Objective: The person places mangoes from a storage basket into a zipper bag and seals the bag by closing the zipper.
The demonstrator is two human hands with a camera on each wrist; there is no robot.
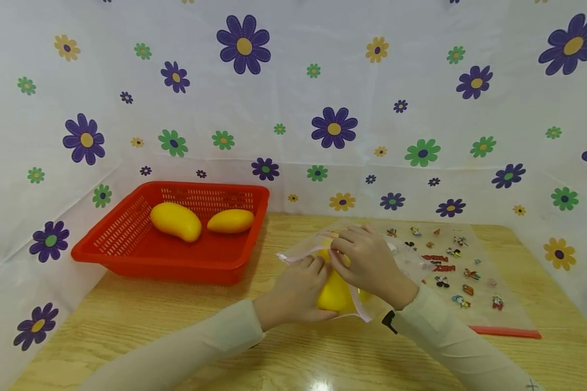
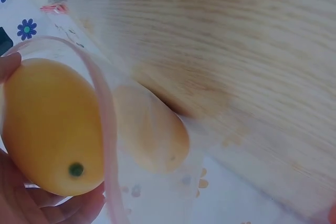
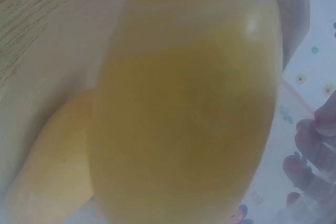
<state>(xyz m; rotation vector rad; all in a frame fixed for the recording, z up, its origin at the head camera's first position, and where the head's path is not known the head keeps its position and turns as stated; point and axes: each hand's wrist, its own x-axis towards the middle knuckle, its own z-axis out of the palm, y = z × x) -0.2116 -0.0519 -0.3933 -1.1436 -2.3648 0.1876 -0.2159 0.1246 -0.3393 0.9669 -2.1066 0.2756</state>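
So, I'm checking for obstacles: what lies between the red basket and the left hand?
In the head view, only a bare strip of wooden table lies between the red basket and the left hand.

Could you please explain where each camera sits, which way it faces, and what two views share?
Head: worn on the head, facing forward and down at the tabletop, red basket and clear bag; left hand, right hand and both sleeves show.
Left wrist: worn there, facing a yellow mango at the bag's mouth; the left hand's fingers show at lower left.
Right wrist: worn there, facing a close, hazy mango; the right hand's blurred fingers show at the right edge.
Both wrist views show tabletop and flowered cloth.
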